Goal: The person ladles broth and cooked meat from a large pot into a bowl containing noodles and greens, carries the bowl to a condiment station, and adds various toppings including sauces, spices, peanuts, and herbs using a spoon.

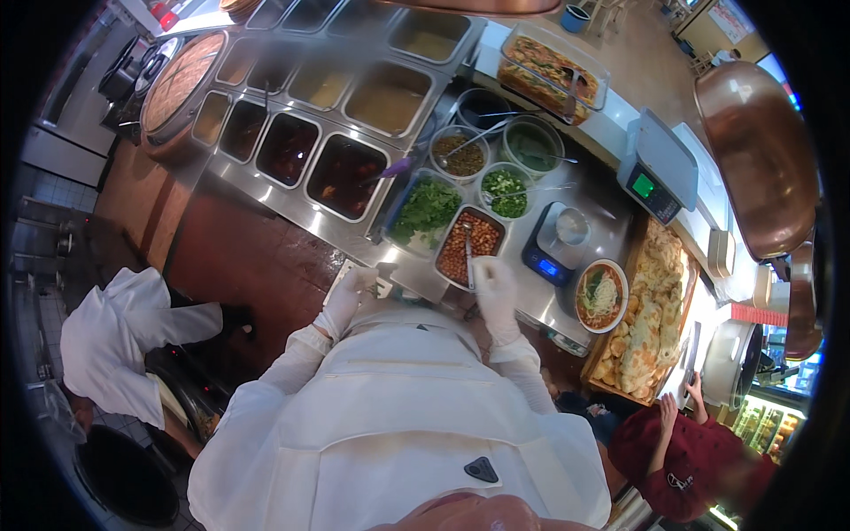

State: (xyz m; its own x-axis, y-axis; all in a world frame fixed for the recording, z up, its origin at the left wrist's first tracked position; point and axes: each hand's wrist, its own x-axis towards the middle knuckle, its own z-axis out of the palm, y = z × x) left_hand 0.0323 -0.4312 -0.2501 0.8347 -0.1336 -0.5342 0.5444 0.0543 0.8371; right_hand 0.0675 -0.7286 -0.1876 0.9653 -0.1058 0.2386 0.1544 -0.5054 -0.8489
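My right hand [496,285], in a pale glove and blurred, is beside the handle of a metal spoon [469,249] that stands in a tray of cooked beans or nuts [458,257]; whether it grips the handle cannot be told. My left hand [350,292], gloved, is at the counter's front edge by a white slotted piece [380,287]; its grip is unclear. Behind the tray are chopped green herbs [425,211] and a tub of sliced scallions [503,192]. A bowl of noodles in red broth [601,295] stands to the right, near a small digital scale [556,242].
Steam-table pans [348,176] of dark sauces and broths fill the left. A wooden tray of flatbreads [654,312] lies right, with a larger scale [654,176] behind. Copper lamps [757,159] hang at right. A person in white [126,338] bends at left; one in dark red [684,458] stands lower right.
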